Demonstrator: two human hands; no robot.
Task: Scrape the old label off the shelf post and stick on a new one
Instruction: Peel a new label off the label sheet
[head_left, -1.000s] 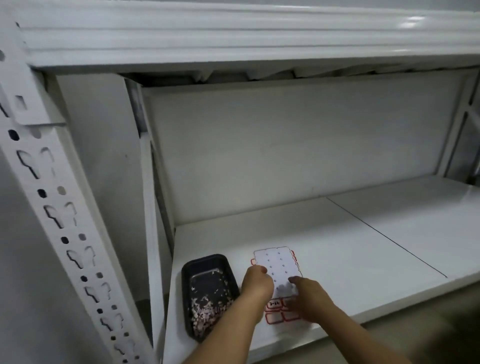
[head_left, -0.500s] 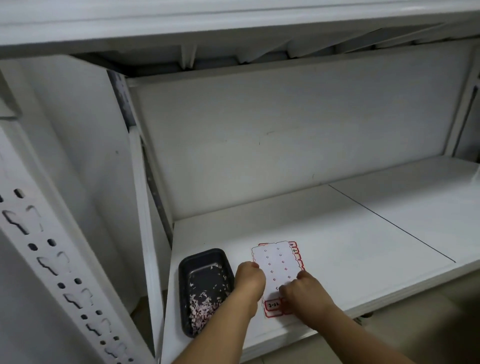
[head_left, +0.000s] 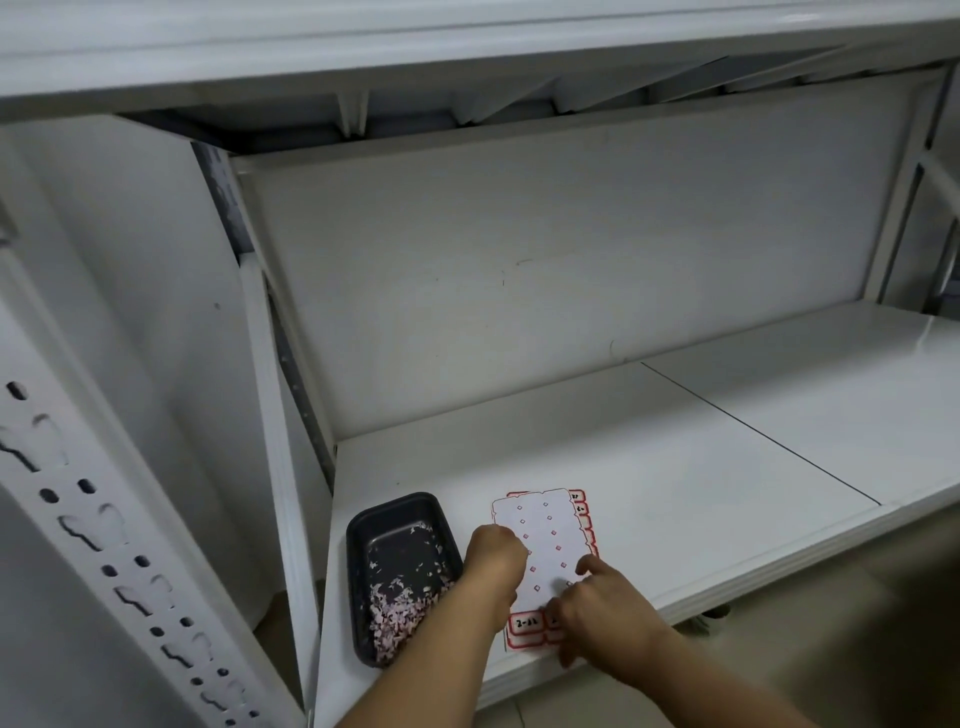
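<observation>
Head view: label sheet (head_left: 548, 551) (one label reads "2-11").

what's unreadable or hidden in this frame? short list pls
- Lower label sheet, head view: mostly covered by the upper sheet and both hands; only "2-1..." is partly legible.
- Left hand grip: seen from the back, so the fingertips and what they pinch are hidden.
- Right hand: motion-blurred; contact with the label is unclear.
- Old label's spot on the shelf post: not identifiable.
- Scraper: none visible.
- Black tray: the scraps are too small to read.
</observation>
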